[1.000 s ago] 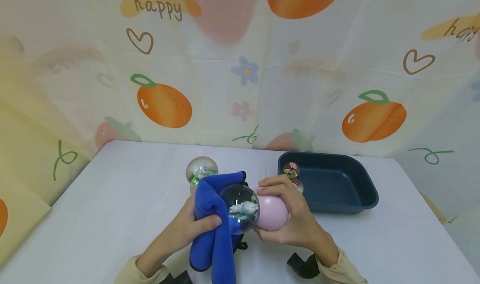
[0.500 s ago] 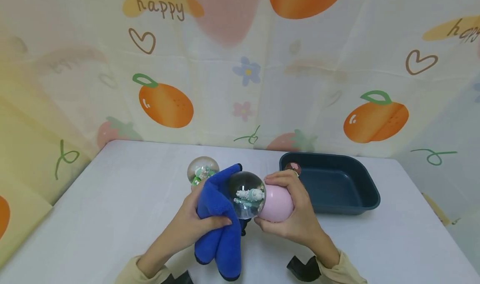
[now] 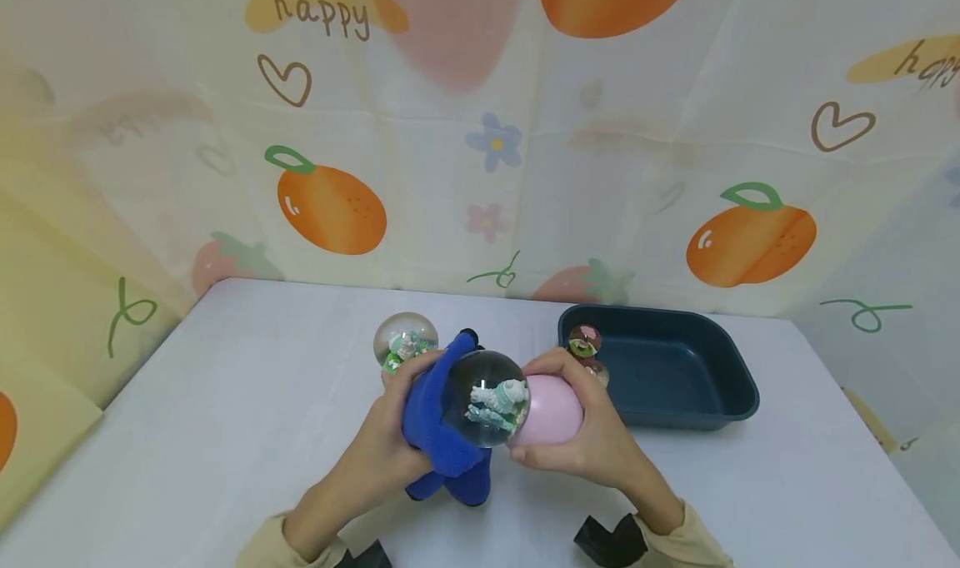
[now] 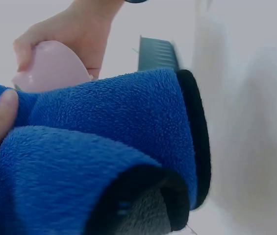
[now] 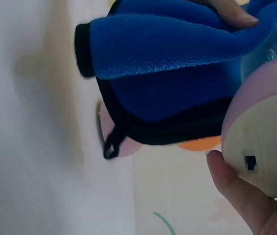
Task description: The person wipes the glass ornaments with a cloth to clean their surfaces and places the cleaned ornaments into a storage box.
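My right hand (image 3: 581, 414) grips the pink base of a snow globe (image 3: 491, 397), tipped on its side above the table with its clear dome to the left. White and teal figures show inside the dome. In the right wrist view the pale underside (image 5: 263, 147) of the base carries a small black switch. My left hand (image 3: 390, 426) holds a blue plush cloth (image 3: 442, 435) with black edging against the dome. The cloth hangs in folds in the left wrist view, and a black loop (image 5: 113, 144) sticks out at its corner.
A second snow globe (image 3: 405, 341) stands behind my left hand, its base hidden. A dark teal rectangular tub (image 3: 675, 418) sits at the back right, with small round glassy ornaments (image 3: 584, 341) at its left end. A patterned curtain (image 3: 420, 218) hangs behind the white table (image 3: 225, 401).
The left hand has shifted the cloth around the dome, and its hanging folds have bunched up and shortened. The snow globe rose slightly and has turned in the right hand's grip.
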Demonstrator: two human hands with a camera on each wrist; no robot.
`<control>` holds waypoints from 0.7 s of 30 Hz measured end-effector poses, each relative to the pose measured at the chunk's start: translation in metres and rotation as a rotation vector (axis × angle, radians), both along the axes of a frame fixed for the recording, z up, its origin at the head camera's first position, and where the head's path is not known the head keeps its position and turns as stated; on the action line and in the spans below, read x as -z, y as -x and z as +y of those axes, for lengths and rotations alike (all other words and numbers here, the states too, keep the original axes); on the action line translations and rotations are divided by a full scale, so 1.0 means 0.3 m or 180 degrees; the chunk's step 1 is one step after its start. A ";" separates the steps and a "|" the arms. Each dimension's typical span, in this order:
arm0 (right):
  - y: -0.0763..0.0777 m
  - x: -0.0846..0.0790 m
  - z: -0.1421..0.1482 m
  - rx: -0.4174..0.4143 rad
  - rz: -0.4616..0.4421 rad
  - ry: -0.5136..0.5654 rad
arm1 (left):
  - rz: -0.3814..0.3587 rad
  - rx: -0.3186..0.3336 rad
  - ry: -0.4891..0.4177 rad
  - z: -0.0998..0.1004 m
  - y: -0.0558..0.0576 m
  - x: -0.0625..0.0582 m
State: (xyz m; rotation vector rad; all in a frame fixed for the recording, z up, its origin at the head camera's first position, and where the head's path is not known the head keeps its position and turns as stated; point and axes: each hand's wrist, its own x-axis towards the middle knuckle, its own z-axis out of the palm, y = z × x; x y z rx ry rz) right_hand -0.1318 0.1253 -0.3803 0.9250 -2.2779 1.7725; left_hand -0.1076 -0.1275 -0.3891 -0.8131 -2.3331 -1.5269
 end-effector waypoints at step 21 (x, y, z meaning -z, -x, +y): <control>0.001 0.011 -0.024 0.0160 0.0500 -0.0285 | 0.0408 -0.0254 0.0187 0.039 -0.009 -0.004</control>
